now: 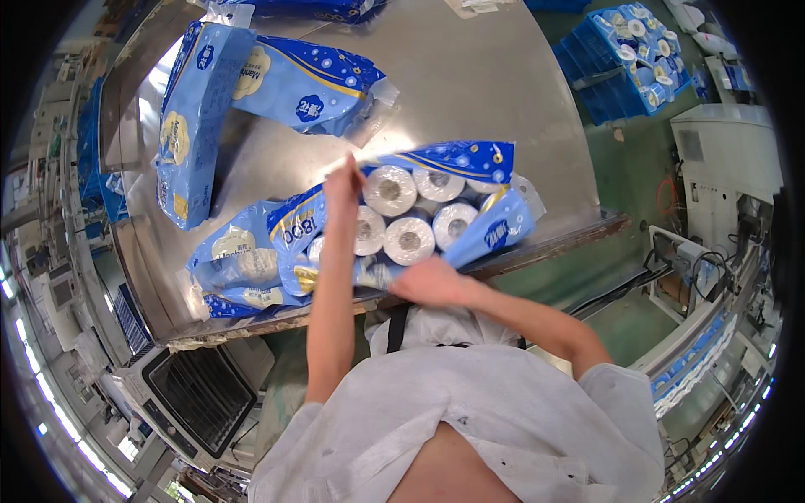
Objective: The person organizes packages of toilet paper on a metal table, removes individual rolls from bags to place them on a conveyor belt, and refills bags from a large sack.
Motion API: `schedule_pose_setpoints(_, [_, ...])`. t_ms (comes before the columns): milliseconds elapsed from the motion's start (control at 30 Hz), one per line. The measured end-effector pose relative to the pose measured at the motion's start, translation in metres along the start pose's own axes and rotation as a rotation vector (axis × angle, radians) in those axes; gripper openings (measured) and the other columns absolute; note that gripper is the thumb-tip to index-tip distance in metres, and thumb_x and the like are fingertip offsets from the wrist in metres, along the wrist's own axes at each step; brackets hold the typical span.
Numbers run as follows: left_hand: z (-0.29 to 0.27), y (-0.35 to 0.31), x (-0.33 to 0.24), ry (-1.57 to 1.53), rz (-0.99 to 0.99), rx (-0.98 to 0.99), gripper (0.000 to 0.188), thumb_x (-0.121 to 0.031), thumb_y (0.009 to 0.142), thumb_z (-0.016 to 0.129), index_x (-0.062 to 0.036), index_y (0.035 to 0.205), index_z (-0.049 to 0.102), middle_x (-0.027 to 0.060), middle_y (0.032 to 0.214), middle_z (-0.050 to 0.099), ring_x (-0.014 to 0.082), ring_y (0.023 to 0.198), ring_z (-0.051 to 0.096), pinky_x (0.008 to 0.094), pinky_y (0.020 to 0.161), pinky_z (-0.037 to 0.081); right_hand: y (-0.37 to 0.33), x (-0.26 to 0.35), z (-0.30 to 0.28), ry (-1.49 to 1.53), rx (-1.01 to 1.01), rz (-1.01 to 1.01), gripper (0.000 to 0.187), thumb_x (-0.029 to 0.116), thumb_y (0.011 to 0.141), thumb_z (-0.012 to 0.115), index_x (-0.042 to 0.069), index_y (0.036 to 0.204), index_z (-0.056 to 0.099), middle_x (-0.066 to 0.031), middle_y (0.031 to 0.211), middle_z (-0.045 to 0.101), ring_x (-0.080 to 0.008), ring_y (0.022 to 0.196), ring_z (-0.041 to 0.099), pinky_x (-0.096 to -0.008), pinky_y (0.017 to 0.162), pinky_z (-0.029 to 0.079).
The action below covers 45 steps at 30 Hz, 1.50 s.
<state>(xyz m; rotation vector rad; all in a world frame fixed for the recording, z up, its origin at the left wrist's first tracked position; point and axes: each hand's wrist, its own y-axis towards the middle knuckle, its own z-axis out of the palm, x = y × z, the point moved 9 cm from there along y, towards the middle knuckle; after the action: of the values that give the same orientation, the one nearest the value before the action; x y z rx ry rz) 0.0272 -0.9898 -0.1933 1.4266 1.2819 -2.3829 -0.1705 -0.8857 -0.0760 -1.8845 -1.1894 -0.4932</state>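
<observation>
The open pack of toilet rolls (419,222) lies on its side at the near edge of the steel table (470,92), its mouth turned toward me so that the white roll ends (391,191) face up at me in two rows. The wrapper is blue plastic with white and yellow print, and its loose top flap stands up behind the rolls.

My left hand (342,186) reaches up along the left side of the opening and pinches the wrapper's edge there, fingers closed on the film beside the top-left roll. My right hand (432,281) sits at the bottom lip of the pack, right at the table's edge, curled over the plastic below the lower row; it is pressed against the wrapper, but from this angle I cannot tell whether the fingers are clenched on it or just resting.

Just left of the open pack, touching it, lies a flattened blue wrapper (239,272) (or a slack pack, hard to say which). Farther back on the table lie two sealed blue packs: a long one (189,126) along the left side and another (306,88) angled across it.

Past the table's right edge, on the green floor, stands a blue crate of rolls (629,59). Below the table's near left corner sits a dark grilled machine (197,390).
</observation>
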Motion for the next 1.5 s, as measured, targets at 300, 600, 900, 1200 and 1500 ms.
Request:
schedule_pose_setpoints(300, [-0.031, 0.04, -0.08, 0.83, 0.43, 0.071, 0.035, -0.029, 0.095, 0.068, -0.0014, 0.116, 0.065, 0.018, 0.109, 0.068, 0.0327, 0.097, 0.067, 0.0387, 0.085, 0.054, -0.024, -0.006, -0.029, -0.084, -0.159, -0.079, 0.023, 0.029, 0.093, 0.062, 0.007, 0.098, 0.062, -0.0134, 0.089, 0.062, -0.0305, 0.087, 0.065, -0.0437, 0.068, 0.054])
schedule_pose_setpoints(600, [-0.033, -0.167, -0.02, 1.516, 0.768, 0.277, 0.055, -0.002, 0.079, 0.069, -0.0089, 0.133, 0.056, 0.0144, 0.135, 0.053, 0.0368, 0.121, 0.052, 0.0475, 0.103, 0.044, 0.091, -0.058, -0.121, -0.409, -0.4, -0.034, 0.072, 0.033, 0.071, 0.083, 0.016, 0.136, 0.057, -0.0219, 0.127, 0.054, -0.0366, 0.126, 0.048, -0.0469, 0.103, 0.04])
schedule_pose_setpoints(900, [-0.021, -0.137, -0.056, 1.663, 0.935, 0.358, 0.054, -0.007, 0.076, 0.074, -0.0194, 0.128, 0.062, 0.0084, 0.14, 0.051, 0.0294, 0.115, 0.058, 0.0382, 0.094, 0.051, 0.083, -0.027, -0.058, -0.664, -0.25, 0.04, 0.055, 0.044, 0.066, 0.08, 0.018, 0.112, 0.07, -0.0202, 0.118, 0.056, -0.0373, 0.125, 0.047, -0.0513, 0.107, 0.033])
schedule_pose_setpoints(1200, [-0.003, -0.089, -0.066, 1.685, 0.909, 0.714, 0.052, -0.022, 0.073, 0.081, -0.023, 0.123, 0.065, 0.0166, 0.143, 0.045, 0.0306, 0.11, 0.062, 0.0402, 0.08, 0.057, 0.075, -0.023, -0.103, -0.547, -0.375, 0.044, 0.04, 0.034, 0.066, 0.078, 0.017, 0.102, 0.073, -0.0149, 0.109, 0.056, -0.0339, 0.115, 0.051, -0.0449, 0.104, 0.038])
schedule_pose_setpoints(1500, [0.023, -0.075, -0.023, 1.843, 1.023, 0.932, 0.036, -0.017, 0.077, 0.075, -0.0124, 0.112, 0.07, 0.0215, 0.116, 0.059, 0.0368, 0.101, 0.064, 0.0459, 0.079, 0.056, -0.167, 0.091, -0.131, -0.05, -1.155, 0.393, 0.054, 0.025, 0.06, 0.086, 0.018, 0.111, 0.073, -0.0121, 0.107, 0.054, -0.0316, 0.104, 0.056, -0.0397, 0.092, 0.049])
